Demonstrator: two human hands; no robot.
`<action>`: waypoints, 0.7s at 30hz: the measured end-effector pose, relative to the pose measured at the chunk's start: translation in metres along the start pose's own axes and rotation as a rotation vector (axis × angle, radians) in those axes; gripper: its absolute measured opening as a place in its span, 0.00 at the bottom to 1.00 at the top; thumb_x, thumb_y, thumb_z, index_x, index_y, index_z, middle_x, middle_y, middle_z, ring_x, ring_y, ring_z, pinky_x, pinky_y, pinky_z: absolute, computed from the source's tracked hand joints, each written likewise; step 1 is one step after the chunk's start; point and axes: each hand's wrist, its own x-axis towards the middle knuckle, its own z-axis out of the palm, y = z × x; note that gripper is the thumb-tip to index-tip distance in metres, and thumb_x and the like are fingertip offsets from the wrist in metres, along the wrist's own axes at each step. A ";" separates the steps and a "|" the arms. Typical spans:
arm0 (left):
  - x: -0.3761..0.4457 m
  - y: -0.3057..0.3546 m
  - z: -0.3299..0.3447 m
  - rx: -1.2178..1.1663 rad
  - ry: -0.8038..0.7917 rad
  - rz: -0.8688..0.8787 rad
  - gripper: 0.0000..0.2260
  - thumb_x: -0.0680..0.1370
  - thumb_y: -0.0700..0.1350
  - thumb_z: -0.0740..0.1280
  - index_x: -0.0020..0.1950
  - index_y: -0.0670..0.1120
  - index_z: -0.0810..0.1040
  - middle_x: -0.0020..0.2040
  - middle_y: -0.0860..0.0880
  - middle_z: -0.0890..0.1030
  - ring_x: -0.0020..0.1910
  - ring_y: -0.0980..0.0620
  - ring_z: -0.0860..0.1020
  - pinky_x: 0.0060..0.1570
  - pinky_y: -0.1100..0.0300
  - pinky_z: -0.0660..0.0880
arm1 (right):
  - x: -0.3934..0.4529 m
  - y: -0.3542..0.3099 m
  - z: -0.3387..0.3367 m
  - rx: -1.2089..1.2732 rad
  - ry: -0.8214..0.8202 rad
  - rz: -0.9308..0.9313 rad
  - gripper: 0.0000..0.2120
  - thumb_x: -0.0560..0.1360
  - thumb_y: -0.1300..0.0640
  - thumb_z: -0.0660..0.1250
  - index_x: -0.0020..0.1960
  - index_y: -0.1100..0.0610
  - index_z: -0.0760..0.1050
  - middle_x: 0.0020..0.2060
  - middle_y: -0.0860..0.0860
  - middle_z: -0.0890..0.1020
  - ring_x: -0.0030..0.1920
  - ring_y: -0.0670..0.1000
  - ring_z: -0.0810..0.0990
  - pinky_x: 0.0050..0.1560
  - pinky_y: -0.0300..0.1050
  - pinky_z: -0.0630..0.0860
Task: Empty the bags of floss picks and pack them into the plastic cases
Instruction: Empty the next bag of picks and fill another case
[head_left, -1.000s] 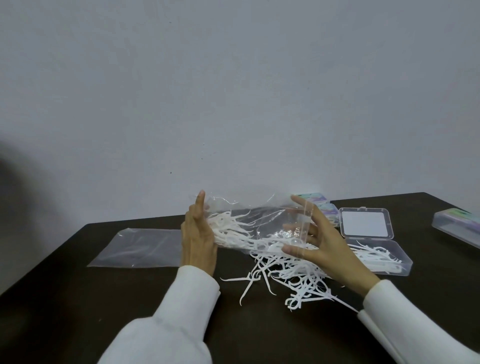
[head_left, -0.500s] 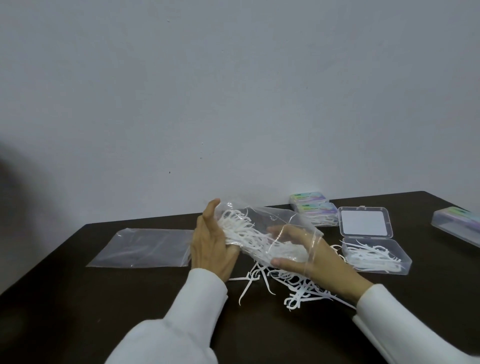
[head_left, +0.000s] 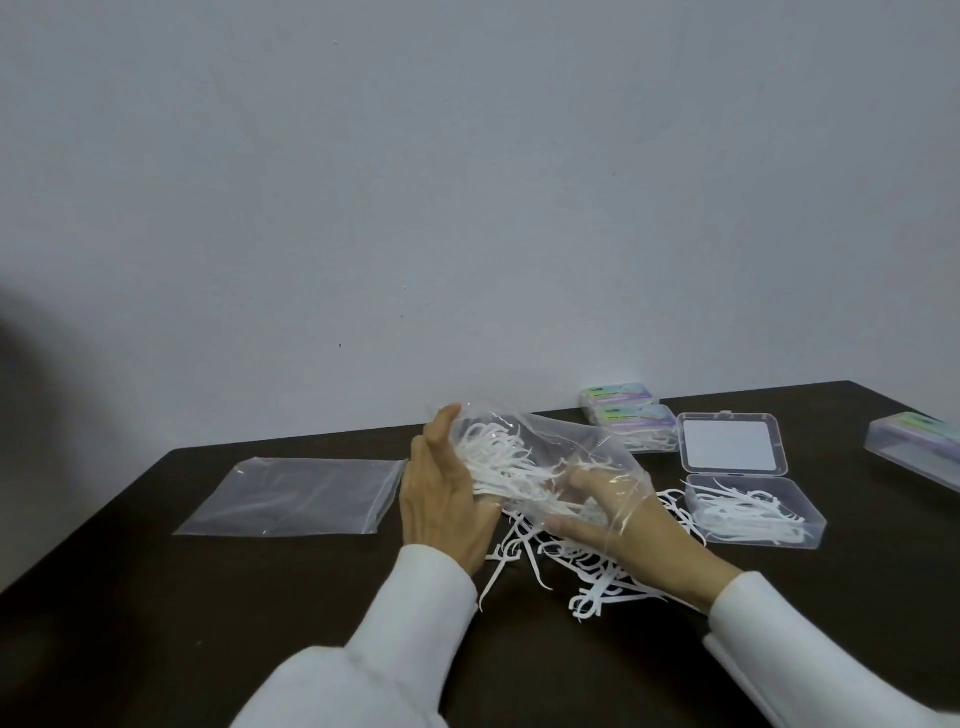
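Your left hand (head_left: 441, 499) holds the far-left end of the clear plastic bag of white floss picks (head_left: 540, 467), palm against it, fingers upright along the bag's end and thumb underneath. Your right hand (head_left: 618, 525) is at the bag's near-right open end, fingers curled into the film and seen through it, gripping the plastic. The bag is lifted off the dark brown table (head_left: 260, 613), tilted with its left end higher.

Under the bag, near your right wrist, a loose heap of white floss picks (head_left: 571, 571) lies on the table, some sticking out toward you.

Right of your hands: an open clear plastic case (head_left: 753, 512) with its lid (head_left: 732, 444) laid flat on the far side; its tray holds a shallow layer of picks.

Far side, just left of that lid: two closed clear cases with pastel labels (head_left: 623, 410), stacked or overlapping; cannot tell which. At the right edge of the view, another closed clear case (head_left: 914, 447), partly cut off.

Left of your left hand: an empty flat clear plastic bag (head_left: 296, 496) lying on the table, its right edge just beside your hand.

White sleeves (head_left: 405, 623) cover both forearms.
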 end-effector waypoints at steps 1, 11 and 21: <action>0.000 0.000 0.000 0.006 0.003 -0.005 0.43 0.62 0.31 0.73 0.65 0.57 0.51 0.53 0.41 0.73 0.45 0.43 0.76 0.46 0.51 0.74 | 0.001 0.002 0.001 -0.002 0.009 -0.009 0.07 0.73 0.46 0.67 0.45 0.37 0.68 0.55 0.45 0.77 0.55 0.42 0.67 0.54 0.29 0.62; 0.006 -0.011 -0.012 0.051 0.042 -0.125 0.39 0.66 0.32 0.69 0.63 0.59 0.50 0.54 0.42 0.71 0.48 0.44 0.74 0.48 0.50 0.73 | 0.006 0.004 -0.009 -0.011 0.053 -0.052 0.13 0.73 0.50 0.69 0.55 0.52 0.78 0.49 0.43 0.79 0.48 0.40 0.77 0.51 0.31 0.72; 0.021 -0.042 -0.028 0.050 0.227 -0.422 0.38 0.68 0.30 0.69 0.69 0.51 0.52 0.58 0.39 0.72 0.53 0.38 0.75 0.53 0.43 0.75 | 0.008 0.022 -0.015 -0.180 0.093 0.041 0.09 0.73 0.50 0.69 0.53 0.46 0.79 0.50 0.41 0.81 0.50 0.43 0.77 0.57 0.41 0.71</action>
